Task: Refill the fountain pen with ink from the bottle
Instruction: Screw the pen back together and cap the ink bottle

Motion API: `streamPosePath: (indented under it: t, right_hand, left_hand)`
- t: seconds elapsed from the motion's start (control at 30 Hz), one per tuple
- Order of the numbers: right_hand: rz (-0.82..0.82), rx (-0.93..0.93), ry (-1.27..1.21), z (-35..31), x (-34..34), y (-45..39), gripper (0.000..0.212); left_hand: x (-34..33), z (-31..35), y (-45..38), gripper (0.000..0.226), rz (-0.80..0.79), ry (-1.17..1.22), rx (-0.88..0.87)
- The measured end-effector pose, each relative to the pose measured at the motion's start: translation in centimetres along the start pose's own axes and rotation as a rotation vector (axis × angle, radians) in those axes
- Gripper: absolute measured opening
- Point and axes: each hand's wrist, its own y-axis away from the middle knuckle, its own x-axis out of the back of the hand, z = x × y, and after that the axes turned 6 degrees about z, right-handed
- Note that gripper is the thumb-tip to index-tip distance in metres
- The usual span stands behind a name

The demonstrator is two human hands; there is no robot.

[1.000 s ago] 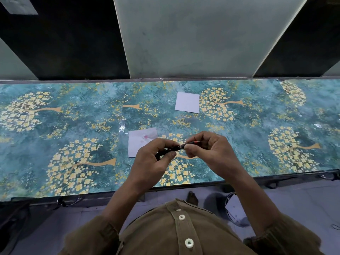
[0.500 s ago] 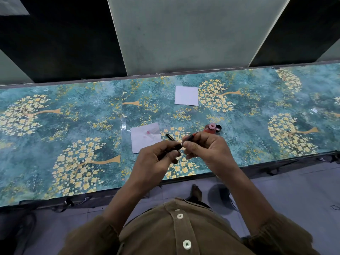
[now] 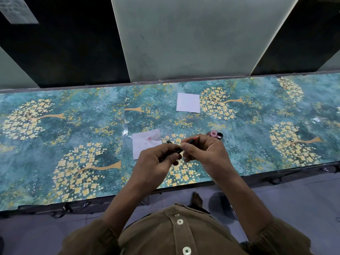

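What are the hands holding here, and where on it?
Both hold the fountain pen: the left hand pinches its dark lower end, the right hand grips the upper section near the red tip.

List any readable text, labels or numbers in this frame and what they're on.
None readable.
Sheet on the wall, top left: faint grey marks, too blurred to read.
Ink bottle: no label visible.
Pen: no marking legible.
Blank paper: no writing.
Stained paper: pink blot only.
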Motion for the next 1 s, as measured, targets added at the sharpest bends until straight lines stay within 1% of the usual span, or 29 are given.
streamPosePath:
  t: [0.1, 0.3, 0.47, 0.6, 0.67, 0.87, 1.0]
  right_hand:
    - [0.031, 0.016, 0.001, -0.2, 0.0, -0.5, 0.011]
    - [-0.068, -0.025, -0.034, -1.3, 1.7, -1.8, 0.015]
    - [0.006, 0.022, -0.016, -1.9, 2.8, -2.8, 0.011]
    - [0.061, 0.032, -0.033, -1.9, 3.3, -3.4, 0.005]
    - [0.059, 0.025, -0.02, -1.9, 3.7, -3.6, 0.005]
    - [-0.008, 0.011, 0.032, -1.7, 5.3, -3.8, 0.014]
    - [0.008, -0.001, 0.042, -1.3, 5.7, -4.2, 0.012]
  left_hand:
    - [-0.5, 0.2, -0.5, 0.027, -0.006, -0.015, -0.009]
    - [-1.5, 1.2, -1.7, 0.022, 0.008, 0.047, 0.001]
    - [-2.9, 2.0, -2.8, 0.023, 0.073, 0.065, -0.018]
    - [-4.0, 2.2, -3.5, 0.025, 0.077, 0.078, -0.026]
    - [-4.3, 2.2, -3.7, 0.025, 0.066, 0.088, -0.015]
    - [-5.0, 2.3, -4.3, 0.023, 0.002, 0.044, -0.003]
    - [-5.5, 2.6, -4.5, 0.024, 0.046, 0.031, 0.016]
